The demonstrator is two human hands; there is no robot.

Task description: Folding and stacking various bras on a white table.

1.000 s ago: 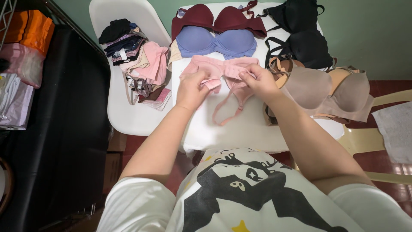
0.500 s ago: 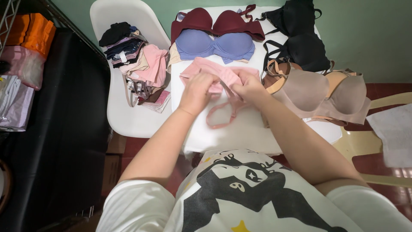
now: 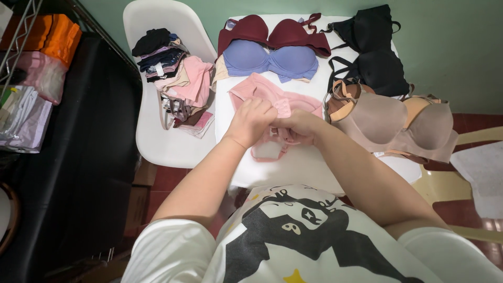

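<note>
Pink and soft, the folded bra (image 3: 272,105) is lying on the white tabletop (image 3: 304,167), just ahead of the person's printed shirt (image 3: 293,230). Both the left hand (image 3: 251,120) and the right hand (image 3: 298,126) are meeting over its middle, fingers pressed together and pinching the fabric and a dangling strap. It looks light, limp and a little springy at the padded cups, so gripping along the folded edge seems surest. Farther off, a blue bra (image 3: 272,60) and a maroon bra (image 3: 272,34) are resting.
</note>
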